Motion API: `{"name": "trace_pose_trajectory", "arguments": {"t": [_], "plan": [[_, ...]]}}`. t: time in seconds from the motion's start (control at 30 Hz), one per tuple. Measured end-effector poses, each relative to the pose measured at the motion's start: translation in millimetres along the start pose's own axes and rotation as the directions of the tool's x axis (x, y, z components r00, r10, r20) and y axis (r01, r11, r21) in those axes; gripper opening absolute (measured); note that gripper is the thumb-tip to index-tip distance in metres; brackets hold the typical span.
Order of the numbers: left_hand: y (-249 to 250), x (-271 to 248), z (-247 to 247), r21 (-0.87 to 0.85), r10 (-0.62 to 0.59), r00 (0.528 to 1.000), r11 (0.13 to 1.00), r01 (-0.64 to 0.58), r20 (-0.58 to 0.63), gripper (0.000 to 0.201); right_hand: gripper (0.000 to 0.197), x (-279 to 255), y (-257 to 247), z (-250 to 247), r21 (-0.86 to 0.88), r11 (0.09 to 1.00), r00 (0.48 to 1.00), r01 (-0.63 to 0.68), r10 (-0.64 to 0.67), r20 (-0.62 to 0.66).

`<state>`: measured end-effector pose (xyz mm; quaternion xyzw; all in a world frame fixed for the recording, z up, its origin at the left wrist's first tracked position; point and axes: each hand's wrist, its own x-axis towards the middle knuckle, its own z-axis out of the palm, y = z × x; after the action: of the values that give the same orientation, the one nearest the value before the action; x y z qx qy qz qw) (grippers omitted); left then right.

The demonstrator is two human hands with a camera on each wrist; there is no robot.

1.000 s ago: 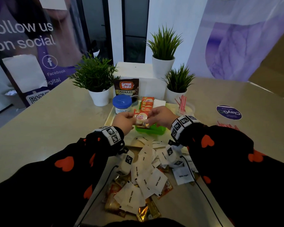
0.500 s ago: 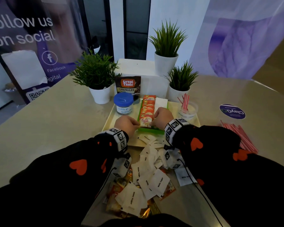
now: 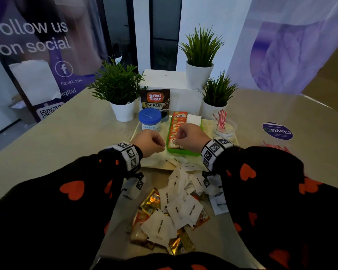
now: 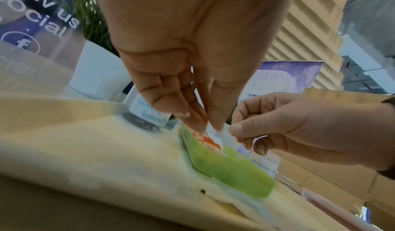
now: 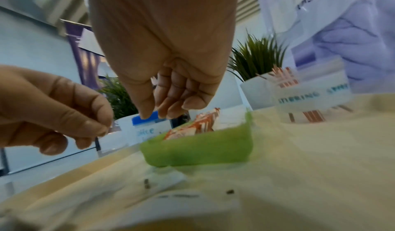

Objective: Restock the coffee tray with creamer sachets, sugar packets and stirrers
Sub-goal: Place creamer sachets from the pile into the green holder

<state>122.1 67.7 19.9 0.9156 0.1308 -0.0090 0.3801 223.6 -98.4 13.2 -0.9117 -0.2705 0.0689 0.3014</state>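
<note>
Hands meet over the near end of the green holder [image 3: 183,152], which sits on the cream tray [image 3: 137,131] and carries a row of orange creamer sachets [image 3: 177,125] standing one behind another. The right hand [image 3: 191,137] hangs just above the nearest sachet with its fingers curled downward; the left-wrist view shows its thumb and forefinger pinched on a small white edge at the front of the row, so its grip is narrow, though blur hides exactly what the edge belongs to. The left hand [image 3: 148,142] hovers just left of the holder, fingers bunched toward the thumb; whether its grip holds anything I cannot tell. Behind the holder on the tray stand a blue-lidded jar [image 3: 149,119] on the left, a stack of white packets [image 3: 193,119] beside the sachets, and a clear cup of red-striped stirrers [image 3: 222,123] on the right. A brown coffee granules pouch [image 3: 155,100] stands upright behind the jar, among three potted plants [image 3: 117,84]. On the surface [image 3: 66,137] nearer the person lies a loose heap of white sugar packets [image 3: 180,209] mixed with gold and orange sachets, between the two heart-patterned sleeves [image 3: 66,191]. More red stirrers [image 3: 275,147] lie on the surface to the right of the tray.
</note>
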Motion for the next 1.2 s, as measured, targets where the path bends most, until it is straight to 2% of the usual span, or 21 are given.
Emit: {"name": "trace_pose_trajectory", "arguments": {"t": [0.1, 0.17, 0.27, 0.37, 0.47, 0.6, 0.73, 0.83, 0.93, 1.03, 1.1, 1.2], "plan": [[-7, -17, -14, 0.137, -0.056, 0.960, 0.990, 0.018, 0.276, 0.012, 0.017, -20, -22, -4, -0.031, 0.993, 0.979, 0.114, -0.107, 0.172], [-17, -29, -16, 0.274, -0.116, 0.918, 0.962, 0.008, 0.380, 0.018, 0.018, -37, -36, -1, -0.088, 0.976, 0.938, 0.197, -0.162, 0.307], [-26, -48, -12, 0.389, -0.212, 0.872, 0.921, 0.026, 0.442, 0.028, 0.019, -60, -53, 12, -0.194, 0.929, 0.857, 0.315, -0.190, 0.479], [-25, -65, -4, 0.406, -0.269, 0.838, 0.912, 0.063, 0.474, 0.043, 0.023, -75, -65, 32, -0.278, 0.884, 0.781, 0.375, -0.141, 0.609], [-23, -75, 6, 0.367, -0.286, 0.833, 0.924, 0.109, 0.474, 0.030, 0.030, -84, -73, 46, -0.355, 0.835, 0.753, 0.421, -0.103, 0.649], [-26, -78, 14, 0.466, -0.244, 0.892, 0.884, 0.043, 0.381, 0.017, 0.027, -90, -72, 47, -0.367, 0.819, 0.756, 0.440, -0.119, 0.643], [-29, -74, 6, 0.345, -0.196, 0.915, 0.936, 0.068, 0.352, 0.014, 0.022, -88, -62, 42, -0.242, 0.898, 0.792, 0.368, -0.166, 0.588], [-27, -71, -3, 0.176, -0.156, 0.943, 0.978, 0.107, 0.295, 0.013, 0.022, -86, -52, 31, -0.082, 0.965, 0.860, 0.250, -0.183, 0.477], [-25, -67, -8, 0.103, -0.164, 0.958, 0.984, 0.143, 0.236, 0.019, 0.020, -82, -36, 24, 0.065, 0.994, 0.935, 0.088, -0.105, 0.339], [-23, -69, -4, 0.132, -0.179, 0.951, 0.980, 0.149, 0.252, 0.024, 0.023, -87, -21, 19, 0.305, 0.951, 0.978, -0.050, -0.016, 0.210], [-20, -71, 3, 0.151, -0.175, 0.944, 0.979, 0.137, 0.278, 0.027, 0.025, -93, -13, 16, 0.444, 0.892, 0.992, -0.084, 0.030, 0.126], [-16, -73, 16, 0.226, -0.153, 0.942, 0.970, 0.086, 0.298, 0.031, 0.026, -101, -5, 15, 0.513, 0.853, 0.996, -0.090, 0.077, 0.046]]}}
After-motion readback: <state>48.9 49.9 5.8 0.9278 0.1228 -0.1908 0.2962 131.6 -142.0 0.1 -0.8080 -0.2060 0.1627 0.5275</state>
